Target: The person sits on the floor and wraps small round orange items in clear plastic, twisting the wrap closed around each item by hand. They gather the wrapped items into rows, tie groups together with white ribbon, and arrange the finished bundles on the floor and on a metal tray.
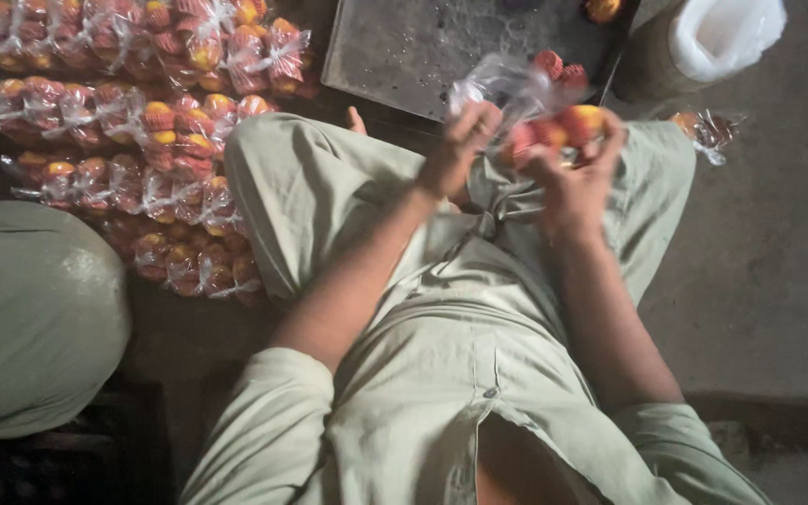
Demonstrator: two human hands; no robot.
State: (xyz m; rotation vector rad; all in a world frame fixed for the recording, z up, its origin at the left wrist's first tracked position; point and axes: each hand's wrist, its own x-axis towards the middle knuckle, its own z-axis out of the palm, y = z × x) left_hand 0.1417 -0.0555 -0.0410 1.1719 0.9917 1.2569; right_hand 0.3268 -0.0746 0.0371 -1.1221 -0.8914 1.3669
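While both my hands work above my lap, my left hand (460, 150) is closed on the twisted clear neck of one plastic bag (526, 93), and my right hand (577, 173) is curled under its full end, fingers wrapped round the red and yellow cup-shaped pieces (563, 126) inside; I cannot count them through the crumpled film. Well left of my left hand lie four rows of filled clear packets (142, 140), too many and too crowded to count exactly. Just beyond my hands sits one grey metal tray (404, 42). Right of my right hand lies one small packet (708, 131), and past it one white sack (727, 33).
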